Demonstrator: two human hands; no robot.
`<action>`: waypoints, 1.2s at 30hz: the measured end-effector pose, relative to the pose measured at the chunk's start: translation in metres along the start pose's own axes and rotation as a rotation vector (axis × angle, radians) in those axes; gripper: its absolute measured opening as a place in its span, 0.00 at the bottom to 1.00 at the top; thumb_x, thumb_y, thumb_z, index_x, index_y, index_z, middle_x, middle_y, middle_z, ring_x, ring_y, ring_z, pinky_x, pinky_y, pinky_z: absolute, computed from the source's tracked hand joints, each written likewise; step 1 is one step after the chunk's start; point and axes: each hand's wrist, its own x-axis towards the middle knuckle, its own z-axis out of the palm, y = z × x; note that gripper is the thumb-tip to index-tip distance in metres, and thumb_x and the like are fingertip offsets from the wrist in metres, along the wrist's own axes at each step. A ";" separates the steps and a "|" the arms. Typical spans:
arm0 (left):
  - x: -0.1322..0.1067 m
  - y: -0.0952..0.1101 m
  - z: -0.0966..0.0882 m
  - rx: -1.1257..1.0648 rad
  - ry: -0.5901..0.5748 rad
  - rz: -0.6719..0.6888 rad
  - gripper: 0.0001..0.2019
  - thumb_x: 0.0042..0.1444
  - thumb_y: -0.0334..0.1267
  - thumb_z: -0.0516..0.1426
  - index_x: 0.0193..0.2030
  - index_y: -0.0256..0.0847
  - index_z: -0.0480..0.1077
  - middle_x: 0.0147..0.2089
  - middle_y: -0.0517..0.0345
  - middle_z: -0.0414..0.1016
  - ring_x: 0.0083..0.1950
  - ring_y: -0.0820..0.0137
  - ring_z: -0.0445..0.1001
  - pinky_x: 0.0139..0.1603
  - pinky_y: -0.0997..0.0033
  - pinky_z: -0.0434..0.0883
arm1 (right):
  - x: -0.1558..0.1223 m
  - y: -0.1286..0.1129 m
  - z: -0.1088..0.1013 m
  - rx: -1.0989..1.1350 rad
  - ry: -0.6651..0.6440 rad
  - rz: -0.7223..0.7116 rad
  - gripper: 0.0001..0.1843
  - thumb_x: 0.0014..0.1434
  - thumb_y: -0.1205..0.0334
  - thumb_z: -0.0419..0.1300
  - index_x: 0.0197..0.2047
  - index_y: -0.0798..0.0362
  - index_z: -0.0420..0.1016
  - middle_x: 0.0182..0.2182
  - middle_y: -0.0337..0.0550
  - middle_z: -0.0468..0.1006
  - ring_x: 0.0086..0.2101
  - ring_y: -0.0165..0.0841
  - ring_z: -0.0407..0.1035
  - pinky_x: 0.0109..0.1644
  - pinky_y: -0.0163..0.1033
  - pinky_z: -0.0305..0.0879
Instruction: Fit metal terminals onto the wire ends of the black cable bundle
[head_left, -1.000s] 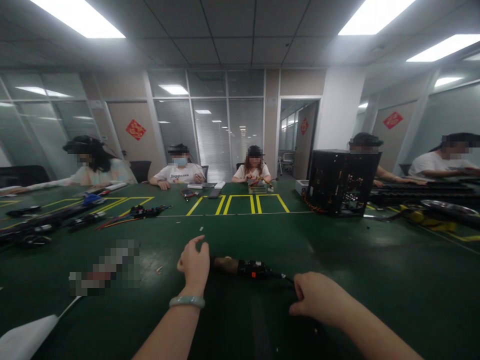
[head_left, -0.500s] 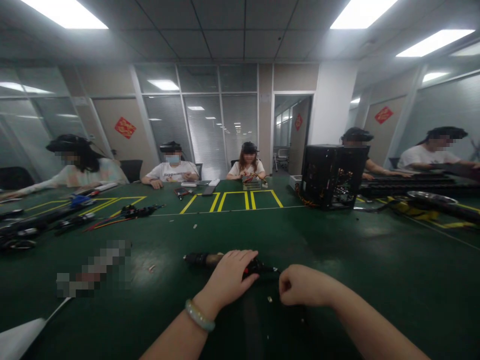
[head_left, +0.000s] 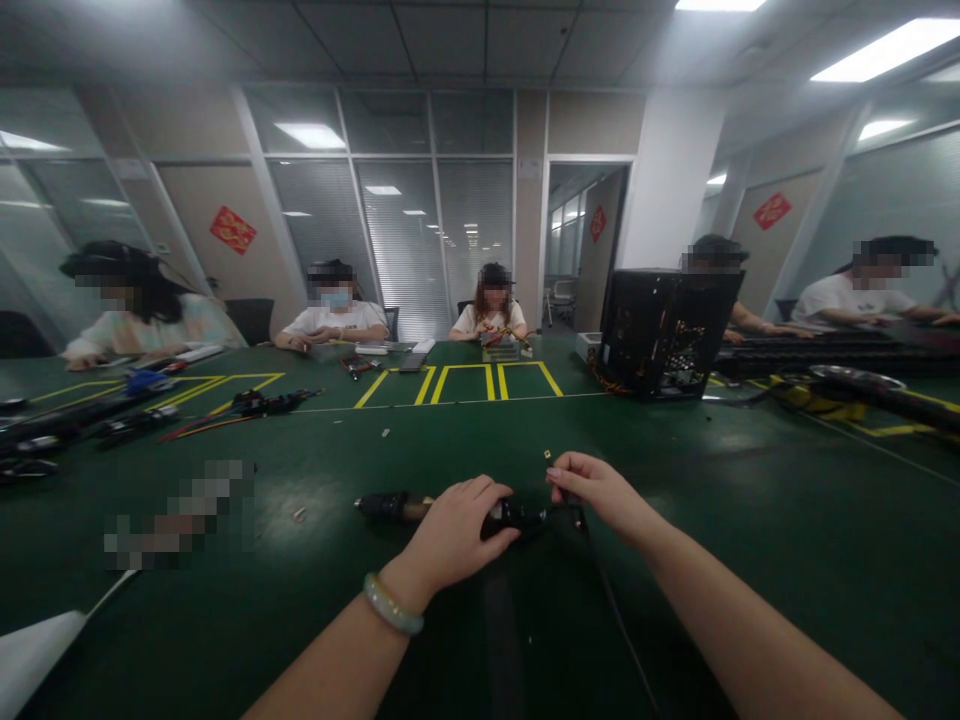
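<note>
A cylindrical black-and-tan tool, which looks like an electric screwdriver (head_left: 386, 507), lies across the green table with its narrow tip to the left. My left hand (head_left: 461, 530) is wrapped over its body from above, hiding the middle. Just right of the tool's rear end, my right hand (head_left: 592, 490) pinches a thin dark cable end, whose small pale yellow metal tip (head_left: 547, 455) pokes up past the fingertips. Below that hand a black cable (head_left: 619, 615) trails toward the near edge. How the cable joins the tool is hard to make out.
A black computer case (head_left: 667, 335) stands at the back right. Wired parts (head_left: 262, 403) and long black pieces lie at the left. A small pale scrap (head_left: 298, 514) is left of the tool. Several people sit around the table, and a person's hands (head_left: 499, 332) work opposite.
My right hand has risen away from me, going from a fist to a pinch with the cable end showing. The left hand stays on the tool. The view has tilted down slightly.
</note>
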 end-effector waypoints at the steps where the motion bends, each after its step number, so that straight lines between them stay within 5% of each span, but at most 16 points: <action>1: 0.000 0.001 -0.001 0.010 0.004 0.008 0.20 0.55 0.44 0.59 0.55 0.45 0.68 0.50 0.50 0.71 0.50 0.57 0.68 0.55 0.55 0.63 | 0.001 0.001 -0.001 -0.009 -0.013 0.004 0.21 0.55 0.43 0.64 0.33 0.55 0.69 0.26 0.37 0.73 0.25 0.27 0.63 0.29 0.32 0.59; 9: -0.004 0.009 -0.015 0.030 -0.051 0.051 0.22 0.52 0.41 0.60 0.56 0.48 0.69 0.50 0.52 0.73 0.50 0.55 0.66 0.55 0.52 0.61 | -0.001 0.004 -0.014 0.046 -0.023 -0.035 0.19 0.55 0.45 0.64 0.35 0.55 0.72 0.27 0.39 0.71 0.30 0.30 0.65 0.35 0.34 0.61; 15: -0.010 0.013 -0.023 0.035 -0.050 0.080 0.18 0.48 0.43 0.62 0.48 0.50 0.73 0.41 0.56 0.72 0.44 0.59 0.71 0.47 0.60 0.65 | -0.005 0.003 -0.027 0.207 -0.032 -0.038 0.17 0.54 0.50 0.66 0.38 0.54 0.72 0.28 0.40 0.71 0.33 0.33 0.68 0.42 0.37 0.63; 20: -0.015 0.010 -0.018 0.034 -0.098 0.055 0.19 0.51 0.39 0.61 0.51 0.51 0.71 0.45 0.58 0.73 0.44 0.61 0.73 0.47 0.62 0.67 | -0.003 0.006 -0.023 0.259 -0.055 -0.083 0.14 0.56 0.51 0.64 0.36 0.53 0.70 0.27 0.37 0.69 0.35 0.34 0.69 0.45 0.39 0.63; 25: -0.012 0.003 -0.006 0.066 -0.041 0.034 0.21 0.52 0.35 0.62 0.53 0.50 0.68 0.51 0.56 0.72 0.50 0.58 0.71 0.53 0.57 0.64 | 0.002 0.011 -0.015 0.067 -0.115 -0.058 0.17 0.55 0.49 0.65 0.34 0.54 0.69 0.32 0.42 0.73 0.44 0.39 0.70 0.52 0.43 0.62; 32: -0.003 -0.014 -0.003 0.171 0.068 -0.034 0.21 0.54 0.34 0.62 0.55 0.49 0.67 0.52 0.54 0.71 0.52 0.57 0.69 0.52 0.57 0.63 | 0.003 0.020 0.000 -0.403 -0.133 -0.061 0.13 0.61 0.51 0.59 0.35 0.54 0.72 0.34 0.41 0.74 0.36 0.34 0.68 0.43 0.38 0.64; 36: -0.001 -0.026 -0.003 0.217 0.058 -0.089 0.21 0.55 0.35 0.63 0.55 0.49 0.67 0.52 0.56 0.70 0.52 0.59 0.68 0.53 0.59 0.63 | -0.004 0.013 0.010 -0.480 -0.292 0.057 0.12 0.62 0.52 0.59 0.40 0.53 0.74 0.33 0.39 0.75 0.32 0.32 0.70 0.35 0.34 0.65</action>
